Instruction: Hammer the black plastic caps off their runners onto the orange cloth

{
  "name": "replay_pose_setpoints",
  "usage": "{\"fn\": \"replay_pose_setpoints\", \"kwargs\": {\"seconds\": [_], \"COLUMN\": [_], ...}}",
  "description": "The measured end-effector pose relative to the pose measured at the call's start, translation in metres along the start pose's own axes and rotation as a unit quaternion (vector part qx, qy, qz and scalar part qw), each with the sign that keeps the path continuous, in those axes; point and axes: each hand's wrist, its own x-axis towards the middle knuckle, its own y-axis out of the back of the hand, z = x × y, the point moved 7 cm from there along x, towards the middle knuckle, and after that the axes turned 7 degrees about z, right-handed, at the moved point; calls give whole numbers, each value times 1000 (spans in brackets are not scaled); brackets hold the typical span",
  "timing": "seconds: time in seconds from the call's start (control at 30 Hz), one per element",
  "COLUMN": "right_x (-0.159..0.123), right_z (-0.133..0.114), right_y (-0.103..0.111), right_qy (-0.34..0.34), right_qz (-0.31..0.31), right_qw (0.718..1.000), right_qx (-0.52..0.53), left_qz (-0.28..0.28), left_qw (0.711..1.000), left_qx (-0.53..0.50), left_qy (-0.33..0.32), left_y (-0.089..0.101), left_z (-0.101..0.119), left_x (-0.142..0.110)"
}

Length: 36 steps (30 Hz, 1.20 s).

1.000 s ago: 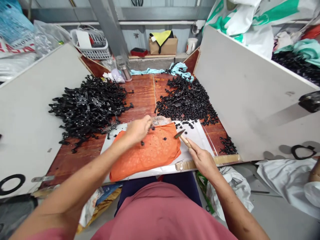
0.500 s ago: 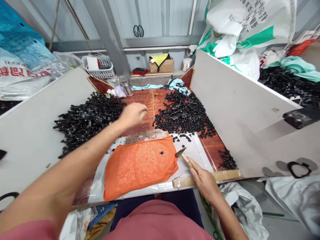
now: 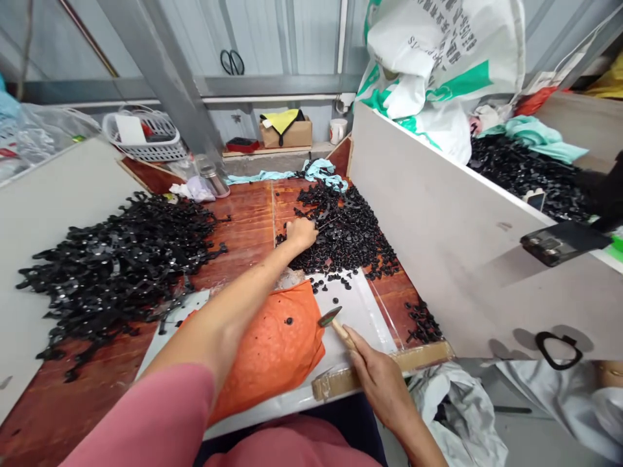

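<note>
My left hand [image 3: 302,233] reaches to the near-left side of a heap of small black parts [image 3: 353,227]. Its fingers are curled closed, and what they hold is hidden; a thin dark strip shows just beyond them. Wrapped around a pale wooden handle, my right hand [image 3: 384,383] holds a small knife [image 3: 331,316] with its dark blade pointing up and left. The blade lies by the right edge of an orange cloth cushion [image 3: 277,357]. One small round black part [image 3: 289,321] rests on this cushion, and my left forearm passes over its left side.
A larger heap of black branched pieces [image 3: 121,259] lies on the left. Grey side panels [image 3: 438,240] border the red-brown table [image 3: 248,207]. At the back stand a metal-and-glass cup [image 3: 213,178], a basket [image 3: 146,139] and a cardboard box [image 3: 287,133]. Brown tape covers the front edge [image 3: 384,370].
My left hand has moved right, from between the two heaps to the right heap. The view has shifted to the right. My right hand still holds the knife beside the cushion.
</note>
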Motion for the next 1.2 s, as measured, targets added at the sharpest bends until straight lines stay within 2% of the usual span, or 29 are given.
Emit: {"fn": "replay_pose_setpoints", "kwargs": {"seconds": [0.17, 0.3, 0.4, 0.5, 0.6, 0.67, 0.73, 0.8, 0.87, 1.03, 1.2], "right_x": [2, 8, 16, 27, 45, 62, 82, 105, 131, 198, 240], "right_z": [-2, -14, -26, -31, -21, -14, -11, -11, -12, -19, -23], "right_y": [1, 5, 10, 19, 36, 47, 50, 45, 36, 16, -6], "right_qy": [11, 47, 82, 111, 72, 35, 5, -22, -48, -62, -26], "right_qz": [-7, 45, 55, 24, 12, 25, 21, -7, -34, -36, -34], "right_qw": [999, 982, 961, 956, 958, 953, 951, 955, 959, 963, 980], "right_qx": [-29, -179, -258, -269, -278, -300, -309, -296, -278, -260, -196], "left_qz": [47, 102, 97, 85, 94, 84, 26, -49, -86, -85, -81], "left_qw": [996, 988, 982, 978, 980, 983, 991, 993, 992, 994, 997], "left_qx": [-33, -19, 71, 139, 157, 152, 122, 89, 80, 64, -9], "left_qy": [-72, -118, -149, -133, -77, -53, -53, -59, -42, 0, -5], "left_y": [36, 59, 53, 43, 46, 49, 41, 26, 13, -9, -26], "left_z": [-7, -13, -27, -56, -87, -96, -93, -84, -76, -55, -6], "left_x": [-12, -34, -50, -60, -67, -75, -86, -96, -101, -93, -79]}}
